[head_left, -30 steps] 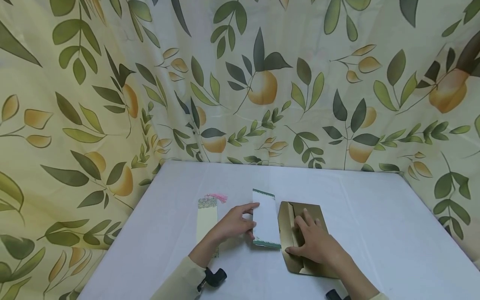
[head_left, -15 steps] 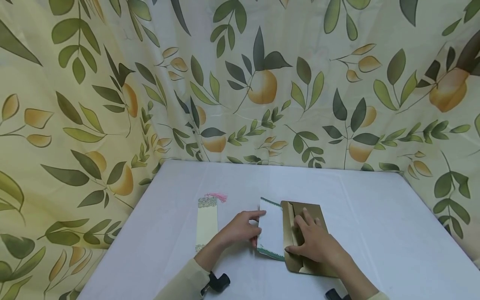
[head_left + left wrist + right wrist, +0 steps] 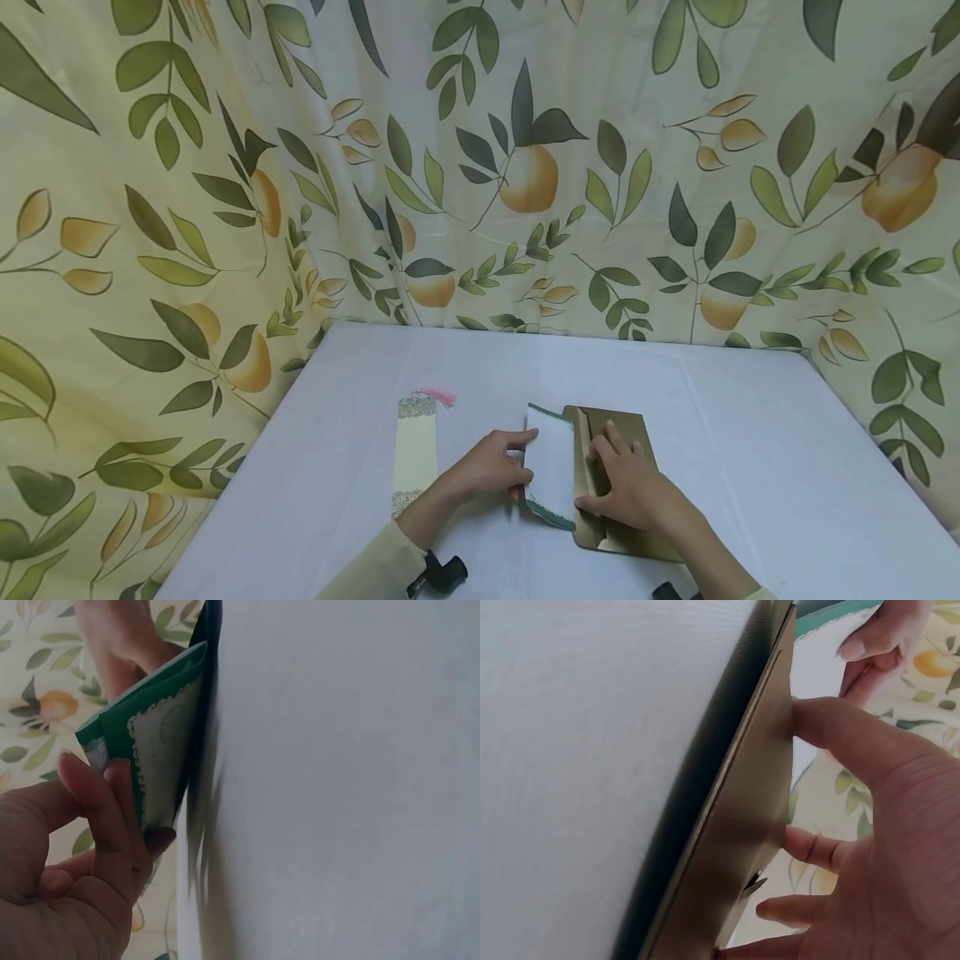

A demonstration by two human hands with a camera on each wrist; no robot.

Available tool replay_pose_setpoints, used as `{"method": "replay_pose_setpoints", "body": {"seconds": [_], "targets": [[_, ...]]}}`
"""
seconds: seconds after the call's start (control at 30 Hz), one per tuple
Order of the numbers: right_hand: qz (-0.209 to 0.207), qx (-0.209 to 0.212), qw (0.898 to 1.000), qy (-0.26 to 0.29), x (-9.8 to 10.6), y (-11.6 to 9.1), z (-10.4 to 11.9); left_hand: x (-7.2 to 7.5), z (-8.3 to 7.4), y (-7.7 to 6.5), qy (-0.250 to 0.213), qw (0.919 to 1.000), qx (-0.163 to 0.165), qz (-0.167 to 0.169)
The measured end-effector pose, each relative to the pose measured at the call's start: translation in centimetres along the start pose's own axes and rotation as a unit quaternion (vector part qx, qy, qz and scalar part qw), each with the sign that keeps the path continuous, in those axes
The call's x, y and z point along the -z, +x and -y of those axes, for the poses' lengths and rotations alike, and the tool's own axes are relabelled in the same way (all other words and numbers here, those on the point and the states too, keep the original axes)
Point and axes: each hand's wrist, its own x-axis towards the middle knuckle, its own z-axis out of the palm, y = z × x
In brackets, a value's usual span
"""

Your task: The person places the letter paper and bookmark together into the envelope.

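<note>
My left hand (image 3: 491,467) pinches a greeting card (image 3: 549,467) by its left side, thumb and fingertips on the edge. The card's upper face is white with green scalloped borders; in the left wrist view its underside (image 3: 165,735) shows a green frame round a pale panel. Its right edge goes in under the flap side of a gold envelope (image 3: 583,454), which lies on the table. On that envelope rests my right hand (image 3: 630,487), fingers spread over it and thumb at the flap's lower part. The right wrist view shows thumb and fingertips (image 3: 799,844) touching the envelope's face.
Left of the card lies a cream bookmark (image 3: 416,450) with silver glitter bands and a pink tassel (image 3: 438,397), its lower end near my left forearm. A white cloth covers the table (image 3: 360,350). Behind and at the left hangs a fruit-patterned curtain (image 3: 480,250).
The left hand has brought the card rightward and nearer me, and its right edge has gone into the envelope's opening. My right hand has stayed on the envelope. The view has shifted slightly.
</note>
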Motion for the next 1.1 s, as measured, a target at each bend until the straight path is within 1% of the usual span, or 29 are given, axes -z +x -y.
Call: {"method": "replay_pose_setpoints", "body": {"seconds": [0.1, 0.2, 0.33, 0.47, 0.63, 0.73, 1.0, 1.1], "targets": [[-0.001, 0.000, 1.000, 0.006, 0.1, 0.0, 0.0, -0.5, 0.0, 0.0, -0.003, 1.0000, 0.000, 0.005], [-0.004, 0.000, 1.000, 0.006, 0.2, 0.1, 0.0, -1.1, -0.1, -0.1, 0.006, 1.0000, -0.005, 0.004], [-0.004, 0.001, 1.000, 0.004, 0.1, 0.1, 0.3, -1.6, -0.3, -0.2, 0.022, 0.9996, -0.014, -0.009], [-0.008, 0.000, 1.000, 0.010, -0.1, 0.1, 0.6, -1.8, -0.4, -0.2, 0.027, 0.9993, -0.020, -0.018], [-0.022, 0.000, 1.000, 0.007, -0.2, 0.1, 1.1, -1.9, -0.4, -0.2, 0.036, 0.9987, -0.029, -0.020], [-0.022, -0.002, 1.000, 0.006, -0.3, 0.1, 1.3, -2.0, -0.5, -0.2, 0.044, 0.9983, -0.031, -0.020], [-0.014, -0.013, 1.000, -0.003, -0.7, 0.1, 1.6, -2.4, -0.7, -0.2, 0.045, 0.9989, -0.017, -0.002], [-0.014, -0.015, 1.000, -0.007, -0.7, 0.1, 1.7, -2.4, -0.6, -0.2, 0.046, 0.9988, -0.010, 0.014]]}}
